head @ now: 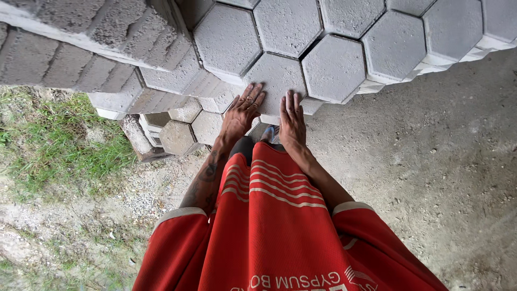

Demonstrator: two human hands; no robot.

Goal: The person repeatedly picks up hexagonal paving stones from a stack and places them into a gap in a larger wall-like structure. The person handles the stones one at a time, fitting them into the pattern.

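Observation:
A grey hexagonal concrete paver (276,75) sits at the near edge of a stack of like pavers (334,67). My left hand (242,110) lies flat on its left part, fingers spread. On its right part rests my right hand (292,117), fingers straight and together. Both palms press on the top face; neither hand wraps around the block. My red shirt with white stripes (274,215) fills the lower middle of the view.
A second, lower stack of hexagonal pavers (177,134) stands to the left, with rows of grey blocks (64,64) beyond. Grass (48,145) and gravel lie at the left. Bare concrete ground (431,161) stretches to the right.

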